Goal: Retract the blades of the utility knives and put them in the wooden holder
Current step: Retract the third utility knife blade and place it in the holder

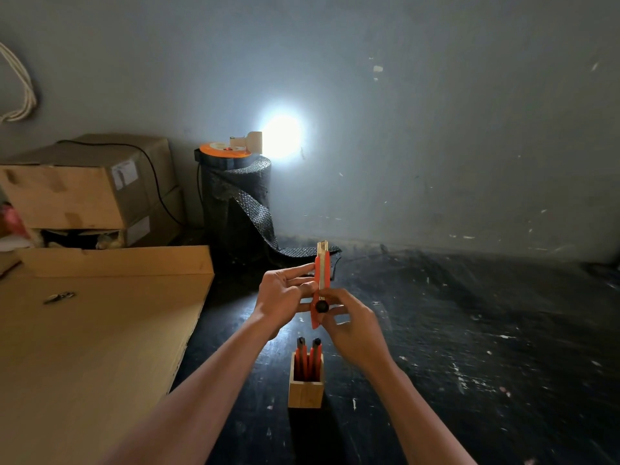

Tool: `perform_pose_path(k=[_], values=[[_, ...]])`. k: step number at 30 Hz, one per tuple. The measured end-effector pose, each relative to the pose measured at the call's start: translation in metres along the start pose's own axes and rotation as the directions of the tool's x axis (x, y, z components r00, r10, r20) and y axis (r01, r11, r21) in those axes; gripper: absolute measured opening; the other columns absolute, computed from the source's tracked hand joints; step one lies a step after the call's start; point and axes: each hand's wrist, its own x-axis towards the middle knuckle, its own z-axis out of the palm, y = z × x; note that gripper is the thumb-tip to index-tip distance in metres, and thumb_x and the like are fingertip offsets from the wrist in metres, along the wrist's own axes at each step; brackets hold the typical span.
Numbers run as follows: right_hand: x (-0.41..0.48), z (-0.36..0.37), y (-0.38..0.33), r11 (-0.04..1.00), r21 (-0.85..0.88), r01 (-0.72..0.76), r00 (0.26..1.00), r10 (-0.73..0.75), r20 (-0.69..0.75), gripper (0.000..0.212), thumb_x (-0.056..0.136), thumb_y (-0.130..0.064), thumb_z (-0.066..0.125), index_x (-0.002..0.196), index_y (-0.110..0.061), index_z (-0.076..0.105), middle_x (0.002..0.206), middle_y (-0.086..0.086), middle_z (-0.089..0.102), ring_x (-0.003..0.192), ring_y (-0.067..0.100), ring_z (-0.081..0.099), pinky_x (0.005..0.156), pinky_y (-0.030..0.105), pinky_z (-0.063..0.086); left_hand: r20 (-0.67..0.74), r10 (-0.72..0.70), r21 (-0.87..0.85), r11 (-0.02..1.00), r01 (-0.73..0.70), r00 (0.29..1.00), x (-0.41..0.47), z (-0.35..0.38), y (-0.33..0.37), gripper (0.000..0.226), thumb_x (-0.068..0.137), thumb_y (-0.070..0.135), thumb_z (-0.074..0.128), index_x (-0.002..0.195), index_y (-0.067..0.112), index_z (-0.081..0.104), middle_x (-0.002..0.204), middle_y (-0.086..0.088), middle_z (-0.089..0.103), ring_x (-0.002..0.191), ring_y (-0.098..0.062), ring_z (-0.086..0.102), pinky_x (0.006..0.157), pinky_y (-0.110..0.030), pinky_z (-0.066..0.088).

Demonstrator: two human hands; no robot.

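Observation:
An orange utility knife (321, 273) stands upright in the air between both hands, its metal blade tip showing at the top. My left hand (285, 293) grips the knife's body from the left. My right hand (352, 325) holds its lower end, fingers by the black slider knob. Below them a square wooden holder (306, 391) stands on the dark floor, with two orange utility knives (308, 359) upright inside it, black ends up.
A flat cardboard sheet (94, 330) covers the left, with a small metal object (59, 297) on it. Cardboard boxes (87, 189) are stacked at the back left. A black bubble-wrap roll (240, 209) with a lit lamp (253, 142) on top stands against the wall.

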Motion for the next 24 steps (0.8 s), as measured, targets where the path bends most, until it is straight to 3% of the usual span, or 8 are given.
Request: perform_pose_path(k=[4, 11, 19, 24], values=[[0.0, 0.002, 0.001, 1.0, -0.028, 0.009, 1.0, -0.009, 0.005, 0.025, 0.091, -0.016, 0.072, 0.112, -0.028, 0.065, 0.113, -0.009, 0.069, 0.085, -0.009, 0.059, 0.067, 0.001, 0.045, -0.013, 0.01, 0.011, 1.0, -0.01, 1.0, -0.002, -0.002, 0.0, 0.039, 0.089, -0.01, 0.069, 0.123, 0.009, 0.072, 0.089, -0.001, 0.082, 0.08, -0.022, 0.081, 0.061, -0.031, 0.063], [-0.004, 0.01, -0.001, 0.999, 0.041, -0.03, 0.996, 0.034, -0.085, 0.022, 0.088, -0.029, 0.075, 0.091, -0.031, 0.053, 0.086, -0.027, 0.061, 0.081, -0.007, 0.063, 0.068, 0.011, 0.045, -0.019, 0.009, 0.018, 1.0, -0.009, 1.0, -0.005, -0.001, -0.002, 0.039, 0.09, -0.011, 0.068, 0.123, 0.01, 0.073, 0.087, 0.001, 0.082, 0.079, -0.024, 0.081, 0.061, -0.034, 0.064], [0.001, 0.016, 0.001, 0.991, 0.122, -0.053, 0.998, 0.056, -0.02, 0.026, 0.092, -0.03, 0.07, 0.112, -0.034, 0.054, 0.096, -0.028, 0.062, 0.084, -0.008, 0.065, 0.066, 0.009, 0.047, -0.026, 0.019, -0.002, 1.0, -0.019, 0.999, -0.001, -0.009, -0.006, 0.04, 0.09, -0.012, 0.067, 0.12, 0.014, 0.073, 0.09, -0.003, 0.083, 0.081, -0.027, 0.081, 0.065, -0.038, 0.065], [0.018, 0.014, 0.006, 0.93, 0.321, -0.18, 0.982, 0.191, -0.004, 0.041, 0.094, -0.035, 0.067, 0.13, -0.028, 0.05, 0.103, -0.007, 0.072, 0.085, 0.011, 0.074, 0.069, 0.028, 0.063, 0.063, -0.007, -0.038, 0.999, 0.01, 0.998, -0.003, -0.007, -0.013, 0.043, 0.09, -0.015, 0.064, 0.121, 0.014, 0.071, 0.091, -0.01, 0.082, 0.082, -0.029, 0.08, 0.063, -0.038, 0.065]])
